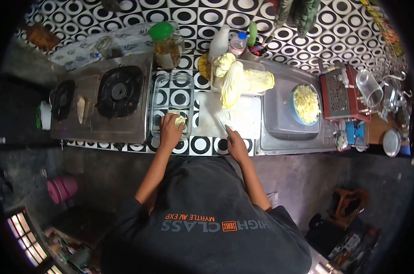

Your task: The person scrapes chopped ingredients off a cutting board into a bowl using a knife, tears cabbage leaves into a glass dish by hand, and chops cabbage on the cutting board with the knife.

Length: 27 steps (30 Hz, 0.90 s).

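My left hand (170,128) is closed around a pale piece of cabbage (180,121), over the near part of a clear glass dish (192,98). The patterned counter shows through this dish. In my right hand (237,145) is a knife (217,116) with a light blue handle, its blade angled up and left over a white cutting board (250,115). Small pale cabbage bits lie on the board. Beyond it, several napa cabbages (232,84) rest in and over the edge of a clear tray (214,86).
Right of the board, a blue bowl (293,112) of shredded cabbage (306,104) stands in the metal sink (275,114). A gas stove (138,98) is on the left. At the back are a green-lidded jar (165,50), a blue-capped bottle (238,44) and a white bottle (219,43). A dish rack (369,93) is far right.
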### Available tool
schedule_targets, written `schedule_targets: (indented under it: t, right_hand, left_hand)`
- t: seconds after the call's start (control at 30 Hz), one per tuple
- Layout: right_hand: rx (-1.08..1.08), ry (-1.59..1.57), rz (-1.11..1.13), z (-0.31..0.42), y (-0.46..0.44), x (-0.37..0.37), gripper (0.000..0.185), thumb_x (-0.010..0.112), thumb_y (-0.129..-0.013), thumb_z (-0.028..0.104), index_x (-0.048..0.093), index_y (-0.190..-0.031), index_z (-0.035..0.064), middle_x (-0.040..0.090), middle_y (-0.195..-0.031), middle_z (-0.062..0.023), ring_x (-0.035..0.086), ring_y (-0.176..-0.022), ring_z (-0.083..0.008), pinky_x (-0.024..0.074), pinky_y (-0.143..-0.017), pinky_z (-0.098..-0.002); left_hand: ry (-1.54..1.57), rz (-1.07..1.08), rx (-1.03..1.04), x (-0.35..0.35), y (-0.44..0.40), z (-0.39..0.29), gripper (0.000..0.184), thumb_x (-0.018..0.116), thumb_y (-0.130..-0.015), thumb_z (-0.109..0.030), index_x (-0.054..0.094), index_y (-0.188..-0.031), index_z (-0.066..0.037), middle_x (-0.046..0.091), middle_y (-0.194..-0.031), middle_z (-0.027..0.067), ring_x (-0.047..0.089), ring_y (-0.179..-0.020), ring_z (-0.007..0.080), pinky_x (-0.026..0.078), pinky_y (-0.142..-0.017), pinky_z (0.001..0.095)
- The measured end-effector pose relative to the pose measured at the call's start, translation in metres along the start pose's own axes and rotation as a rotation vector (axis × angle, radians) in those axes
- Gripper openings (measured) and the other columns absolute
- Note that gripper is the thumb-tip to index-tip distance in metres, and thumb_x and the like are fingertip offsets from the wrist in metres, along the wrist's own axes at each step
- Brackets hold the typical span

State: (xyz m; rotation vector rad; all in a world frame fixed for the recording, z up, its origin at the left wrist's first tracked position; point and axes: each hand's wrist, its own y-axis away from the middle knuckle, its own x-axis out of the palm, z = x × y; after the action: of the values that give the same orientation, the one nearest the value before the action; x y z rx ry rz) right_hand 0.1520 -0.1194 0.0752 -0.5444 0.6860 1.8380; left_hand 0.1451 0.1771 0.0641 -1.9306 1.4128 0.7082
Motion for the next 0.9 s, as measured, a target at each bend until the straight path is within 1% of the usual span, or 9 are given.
schedule_targets:
  t: [0.1, 0.23, 0.33, 0.43, 0.53, 0.63, 0.73, 0.77, 0.9]
  right_hand:
    - [0.042, 0.027, -0.050, 0.004, 0.015, -0.005, 0.060, 0.058, -0.090, 0.002, 0.049, -0.148, 0.0145, 0.056, -0.100, -0.0190, 0.061, -0.092, -0.0380, 0.0489, -0.084, -0.0450]
    - [0.070, -0.010, -0.139, 0.002, 0.037, -0.016, 0.056, 0.057, -0.091, 0.002, 0.050, -0.146, 0.0118, 0.059, -0.105, -0.0197, 0.061, -0.098, -0.0391, 0.0485, -0.088, -0.0453]
    - [0.118, -0.004, -0.179, -0.002, 0.054, -0.029, 0.054, 0.057, -0.092, 0.002, 0.052, -0.144, 0.0100, 0.060, -0.107, -0.0208, 0.061, -0.102, -0.0400, 0.0483, -0.089, -0.0453]
    - [0.117, -0.003, -0.249, -0.021, 0.069, -0.040, 0.048, 0.057, -0.092, 0.003, 0.054, -0.140, 0.0071, 0.061, -0.113, -0.0221, 0.060, -0.107, -0.0421, 0.0482, -0.091, -0.0465]
    - [0.135, 0.009, -0.306, -0.031, 0.079, -0.055, 0.046, 0.056, -0.093, 0.004, 0.055, -0.139, 0.0067, 0.061, -0.114, -0.0219, 0.060, -0.108, -0.0426, 0.0483, -0.092, -0.0470]
    - [0.131, 0.022, -0.347, -0.048, 0.084, -0.066, 0.044, 0.056, -0.094, 0.005, 0.055, -0.138, 0.0064, 0.061, -0.111, -0.0212, 0.060, -0.107, -0.0420, 0.0485, -0.091, -0.0468]
    - [0.169, -0.005, -0.348, -0.052, 0.087, -0.075, 0.043, 0.055, -0.095, 0.007, 0.055, -0.138, 0.0063, 0.061, -0.111, -0.0206, 0.060, -0.107, -0.0413, 0.0488, -0.091, -0.0469]
    - [0.161, -0.021, -0.350, -0.058, 0.086, -0.075, 0.043, 0.055, -0.095, 0.007, 0.055, -0.138, 0.0064, 0.061, -0.111, -0.0203, 0.060, -0.106, -0.0411, 0.0490, -0.091, -0.0469]
    - [0.148, -0.038, -0.277, -0.069, 0.074, -0.077, 0.047, 0.055, -0.095, 0.008, 0.051, -0.141, 0.0065, 0.059, -0.113, -0.0203, 0.060, -0.107, -0.0412, 0.0490, -0.092, -0.0475]
  left_hand:
    - [0.059, 0.032, 0.049, -0.009, -0.009, -0.025, 0.029, 0.075, -0.083, -0.007, 0.065, -0.109, -0.004, 0.062, -0.110, 0.0139, 0.056, -0.108, 0.0363, 0.046, -0.095, 0.0452]
    - [0.213, 0.155, 0.193, 0.011, -0.018, -0.043, 0.028, 0.073, -0.083, -0.007, 0.064, -0.109, -0.004, 0.065, -0.101, 0.0137, 0.060, -0.101, 0.0359, 0.047, -0.090, 0.0442]
    - [0.265, 0.307, 0.211, 0.038, -0.021, -0.062, 0.028, 0.073, -0.083, -0.007, 0.064, -0.109, -0.004, 0.064, -0.101, 0.0139, 0.061, -0.102, 0.0357, 0.048, -0.089, 0.0443]
    - [0.183, 0.327, 0.337, 0.069, -0.023, -0.084, 0.034, 0.071, -0.083, -0.003, 0.062, -0.115, -0.004, 0.062, -0.110, 0.0144, 0.059, -0.109, 0.0346, 0.048, -0.093, 0.0439]
    - [0.101, 0.431, 0.366, 0.097, -0.032, -0.096, 0.036, 0.061, -0.086, -0.002, 0.062, -0.121, -0.007, 0.060, -0.120, 0.0151, 0.055, -0.118, 0.0343, 0.043, -0.099, 0.0472]
    - [-0.067, 0.390, 0.513, 0.126, -0.042, -0.087, 0.038, 0.064, -0.086, -0.003, 0.065, -0.123, -0.008, 0.057, -0.131, 0.0138, 0.056, -0.119, 0.0364, 0.046, -0.100, 0.0458]
    - [-0.110, 0.475, 0.546, 0.128, -0.051, -0.091, 0.039, 0.063, -0.086, -0.003, 0.066, -0.124, -0.011, 0.057, -0.135, 0.0134, 0.059, -0.117, 0.0365, 0.047, -0.100, 0.0453]
    - [-0.077, 0.477, 0.550, 0.128, -0.051, -0.092, 0.036, 0.064, -0.085, -0.004, 0.067, -0.121, -0.011, 0.060, -0.127, 0.0123, 0.062, -0.110, 0.0365, 0.047, -0.096, 0.0466]
    - [-0.102, 0.523, 0.541, 0.130, -0.054, -0.095, 0.028, 0.065, -0.086, -0.005, 0.068, -0.113, -0.010, 0.061, -0.113, 0.0109, 0.060, -0.106, 0.0350, 0.046, -0.093, 0.0467]
